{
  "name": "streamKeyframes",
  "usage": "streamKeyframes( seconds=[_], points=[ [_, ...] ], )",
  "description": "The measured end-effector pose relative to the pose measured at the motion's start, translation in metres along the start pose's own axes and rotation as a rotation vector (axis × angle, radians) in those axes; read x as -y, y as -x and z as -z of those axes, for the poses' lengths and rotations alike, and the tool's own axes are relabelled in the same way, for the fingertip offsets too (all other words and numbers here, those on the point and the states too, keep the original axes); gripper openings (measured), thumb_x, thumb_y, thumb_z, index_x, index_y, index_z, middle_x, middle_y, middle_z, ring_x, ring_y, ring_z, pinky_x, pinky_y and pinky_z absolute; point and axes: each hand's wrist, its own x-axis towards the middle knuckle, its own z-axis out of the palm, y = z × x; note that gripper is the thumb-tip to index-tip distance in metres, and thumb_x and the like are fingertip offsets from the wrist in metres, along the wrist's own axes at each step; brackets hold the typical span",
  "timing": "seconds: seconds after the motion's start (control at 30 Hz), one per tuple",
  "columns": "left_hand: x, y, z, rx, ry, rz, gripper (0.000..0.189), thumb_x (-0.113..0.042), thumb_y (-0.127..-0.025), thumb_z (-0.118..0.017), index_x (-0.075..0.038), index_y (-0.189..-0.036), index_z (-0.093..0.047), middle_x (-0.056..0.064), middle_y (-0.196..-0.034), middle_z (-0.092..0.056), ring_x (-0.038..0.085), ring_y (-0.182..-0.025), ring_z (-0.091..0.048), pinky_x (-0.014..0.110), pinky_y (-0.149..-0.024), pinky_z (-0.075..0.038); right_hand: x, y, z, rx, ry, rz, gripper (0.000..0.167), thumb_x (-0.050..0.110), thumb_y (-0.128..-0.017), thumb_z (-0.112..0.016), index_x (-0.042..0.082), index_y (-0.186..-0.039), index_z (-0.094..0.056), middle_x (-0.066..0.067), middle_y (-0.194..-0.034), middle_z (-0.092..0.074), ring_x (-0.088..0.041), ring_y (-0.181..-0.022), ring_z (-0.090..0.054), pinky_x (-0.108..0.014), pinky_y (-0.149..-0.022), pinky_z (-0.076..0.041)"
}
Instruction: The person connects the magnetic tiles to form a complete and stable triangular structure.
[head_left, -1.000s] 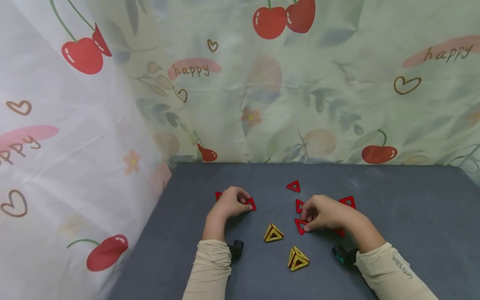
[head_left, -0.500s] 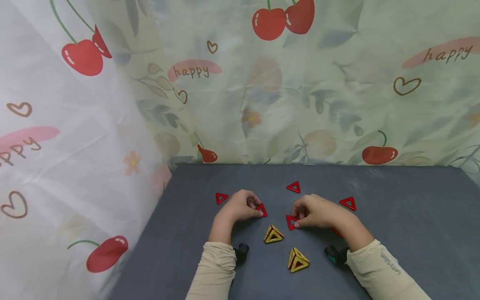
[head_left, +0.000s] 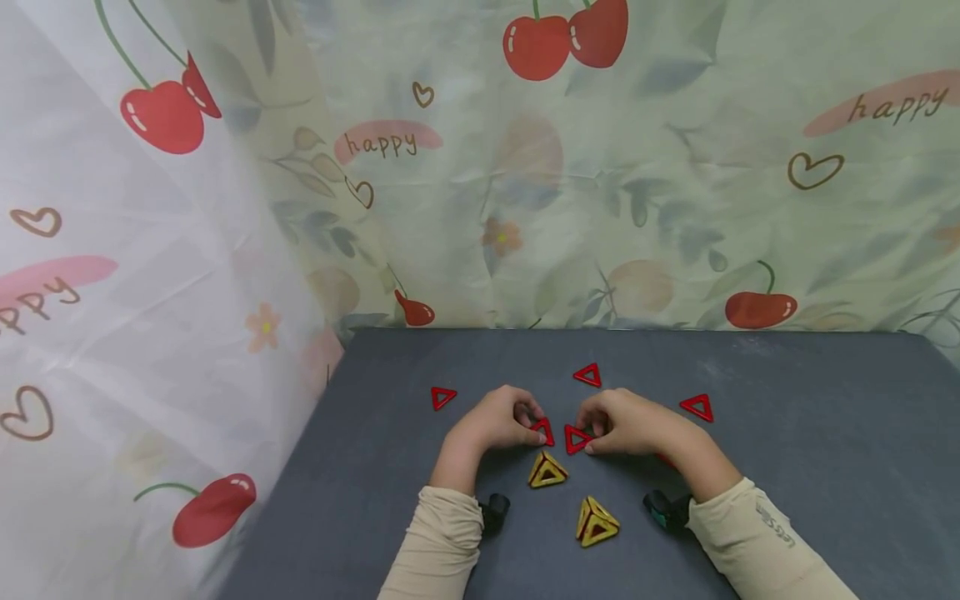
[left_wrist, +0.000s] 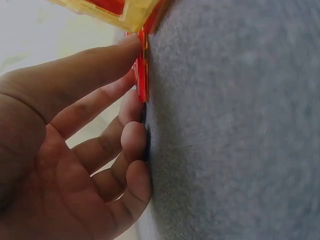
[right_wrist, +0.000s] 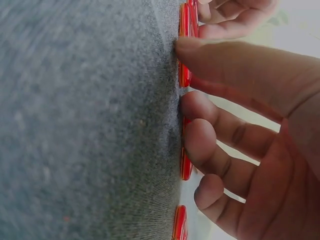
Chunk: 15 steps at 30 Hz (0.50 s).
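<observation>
In the head view my left hand (head_left: 495, 423) pinches a red open-centred triangular tile (head_left: 550, 432) between thumb and finger. The left wrist view shows that red tile (left_wrist: 143, 82) on edge against the grey surface, beneath the thumb. Facing it, my right hand (head_left: 630, 423) pinches a second red triangular tile (head_left: 568, 440); the right wrist view has this tile (right_wrist: 184, 75) under the thumb. A small gap separates the two tiles in the head view. Just in front of the left hand sits a yellow pyramid-like piece (head_left: 537, 478) with a red inside. Another yellow pyramid (head_left: 585, 523) stands nearer.
Loose red triangles lie on the grey table (head_left: 825, 467): one at left (head_left: 435, 398), one at back (head_left: 596, 375), one at right (head_left: 707, 407). A red bit (head_left: 665, 460) shows beneath the right forearm. Printed cloth (head_left: 465, 275) hangs behind the table.
My left hand has carried its red tile right and nearer. My right hand has slid its tile left, so the two tiles have come close together. The yellow pieces stay put.
</observation>
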Motion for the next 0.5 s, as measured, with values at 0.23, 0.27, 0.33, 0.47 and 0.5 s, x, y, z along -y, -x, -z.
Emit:
streamKeyframes(
  seconds=[0.23,0.27,0.33,0.47,0.5],
  points=[
    [-0.003,-0.0001,-0.0022,0.016,0.003,-0.016,0.025,-0.015,-0.087,-0.089,-0.012,-0.109,-0.078,0.002,-0.087,-0.067,0.015,-0.076,-0.059,0.031,-0.071,-0.048,-0.0003,-0.0014,-0.0008,-0.019,0.018,0.012,0.012,0.02,-0.095,-0.081,0.015,-0.103,-0.074,0.005,-0.076,-0.06,-0.01,-0.067,-0.054,-0.027,-0.064,-0.046],
    [-0.0038,0.0,-0.0022,0.023,0.005,-0.016,0.025,-0.015,-0.087,-0.089,-0.012,-0.11,-0.078,0.002,-0.087,-0.067,0.015,-0.076,-0.059,0.031,-0.071,-0.048,-0.0002,-0.0015,-0.001,-0.023,0.021,0.011,0.012,0.02,-0.095,-0.082,0.014,-0.103,-0.074,0.005,-0.075,-0.06,-0.009,-0.066,-0.054,-0.027,-0.064,-0.046],
    [-0.0053,0.0002,-0.0027,0.039,0.011,-0.014,0.025,-0.015,-0.088,-0.088,-0.012,-0.111,-0.079,0.003,-0.088,-0.068,0.016,-0.076,-0.059,0.031,-0.07,-0.047,0.0,-0.0016,-0.0016,-0.033,0.029,0.011,0.012,0.02,-0.095,-0.082,0.014,-0.102,-0.074,0.005,-0.075,-0.06,-0.009,-0.066,-0.054,-0.027,-0.064,-0.046],
    [-0.0081,0.0005,-0.0029,0.06,0.016,-0.012,0.025,-0.016,-0.089,-0.088,-0.013,-0.112,-0.079,0.003,-0.089,-0.068,0.015,-0.077,-0.06,0.03,-0.069,-0.048,0.0022,-0.0015,-0.0034,-0.051,0.044,0.0,0.012,0.022,-0.095,-0.082,0.015,-0.101,-0.075,0.006,-0.074,-0.059,-0.009,-0.065,-0.053,-0.027,-0.063,-0.045],
    [-0.0085,0.0007,-0.003,0.062,0.015,-0.012,0.025,-0.016,-0.089,-0.088,-0.012,-0.112,-0.079,0.003,-0.089,-0.068,0.015,-0.077,-0.06,0.03,-0.069,-0.048,0.0031,-0.0015,-0.0039,-0.053,0.045,-0.005,0.012,0.022,-0.095,-0.082,0.015,-0.102,-0.075,0.006,-0.074,-0.059,-0.009,-0.065,-0.053,-0.027,-0.062,-0.044]
  ],
)
